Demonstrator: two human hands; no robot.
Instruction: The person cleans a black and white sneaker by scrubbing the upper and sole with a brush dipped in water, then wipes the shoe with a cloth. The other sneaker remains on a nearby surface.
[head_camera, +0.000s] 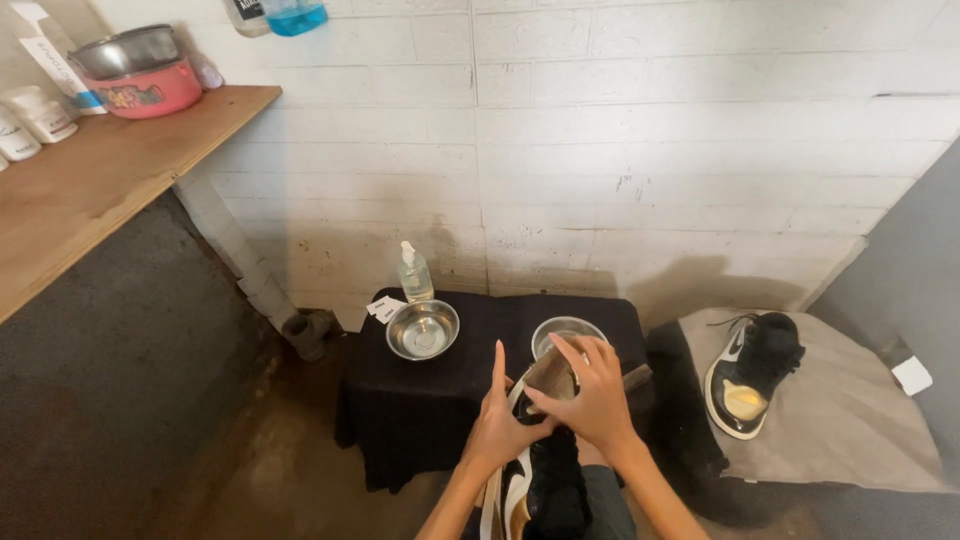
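Both hands work on a black, white and gold sneaker (540, 480) that rests in the person's lap at the bottom of the view, its toe toward the low bench (440, 400) draped in black cloth. The left hand (500, 425) is closed around the sneaker's left side near the collar, with its index finger pointing straight up. The right hand (590, 395) lies over the top of the shoe with fingers curled down, gripping a brown, tan-coloured piece (550, 378) at the shoe's opening; whether that is the tongue or a brush cannot be told. On the bench, just beyond the hands, stands a steel bowl (568, 332), partly hidden by the right fingers, and to its left a second steel bowl (422, 329). Behind that one, near the white brick wall, stands a clear pump bottle (414, 273) with small white tags (386, 309) beside it. To the right, well apart from the hands, the matching sneaker (752, 372) lies on a grey cloth (850, 420). Upper left, a wooden shelf (90, 190) carries a pink basin (152, 92) with a metal bowl (125, 48) set in it
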